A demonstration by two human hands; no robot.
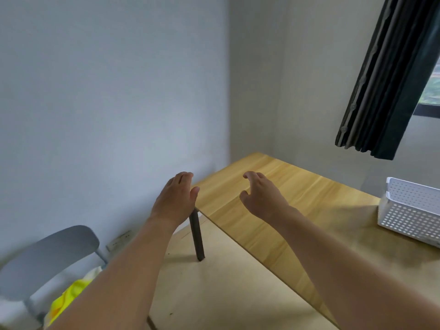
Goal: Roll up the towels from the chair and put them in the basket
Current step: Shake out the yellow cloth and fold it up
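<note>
Both bare arms reach forward from the bottom of the frame toward its middle. The left hand (177, 196) hangs in the air just left of the near corner of the light wooden table (273, 210), fingers together and gently bent, gripping nothing. The right hand (260, 194) hovers over the tabletop a little to the right, its fingers loosely curved and spread, thumb held apart, also with nothing in it. The two hands are near each other but not touching, and neither seems to touch the wood, though from this angle I cannot be sure about the left palm and the table edge.

In the lower left corner stands a grey plastic chair (50, 256) with a curved back. On its seat lies a bright yellow towel (69, 298), crumpled, with a paler cloth (94, 273) showing behind it; the left forearm covers much of the heap, so I cannot tell how many towels are there.

At the right edge of the frame, on the table, sits a white perforated plastic basket (409, 217), cut off by the frame. It is well apart from both hands.

A dark table leg (197, 234) drops from the near corner to the pale floor (214, 294). A dark pleated curtain (390, 77) hangs in the upper right beside a window (432, 91). A white wall socket (119, 240) sits low on the grey wall (107, 91), between chair and table leg.
</note>
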